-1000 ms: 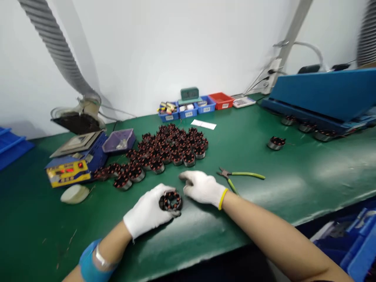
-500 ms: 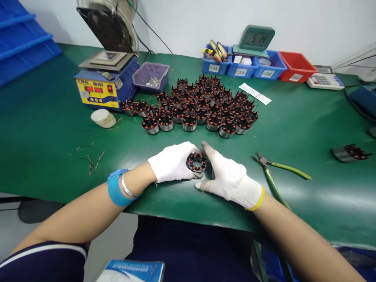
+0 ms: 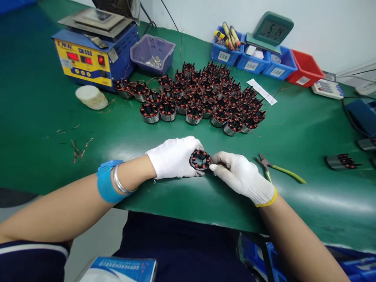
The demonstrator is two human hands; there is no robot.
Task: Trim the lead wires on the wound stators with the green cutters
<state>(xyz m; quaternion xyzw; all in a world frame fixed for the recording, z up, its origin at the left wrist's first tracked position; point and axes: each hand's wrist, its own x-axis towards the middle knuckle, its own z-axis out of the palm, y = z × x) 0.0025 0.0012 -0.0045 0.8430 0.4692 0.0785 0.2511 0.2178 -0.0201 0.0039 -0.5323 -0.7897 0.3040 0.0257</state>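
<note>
A motor stator (image 3: 192, 159), a black ring wound with copper coils, is gripped from its left side by my gloved left hand (image 3: 176, 158), with its open centre facing up at me. At the stator's right rim, the thumb and forefinger of my gloved right hand (image 3: 239, 172) are pinched together. Whatever lies between those fingertips is too small to make out. Green-handled cutters (image 3: 286, 173) lie on the bench just right of my right hand, partly hidden behind it.
Many more stators (image 3: 194, 114) stand grouped beyond my hands, one (image 3: 337, 162) lying at right. Further back are a blue and yellow powered unit (image 3: 85, 62), a purple tray (image 3: 154, 70), blue bins (image 3: 226, 56), a red bin (image 3: 305, 68) and a clock (image 3: 273, 29). Wire scraps (image 3: 78, 150) lie at left.
My right hand's spread fingers have closed into a pinch at the stator's right rim. My left hand keeps its hold on the stator. The camera view has swung left and down.
</note>
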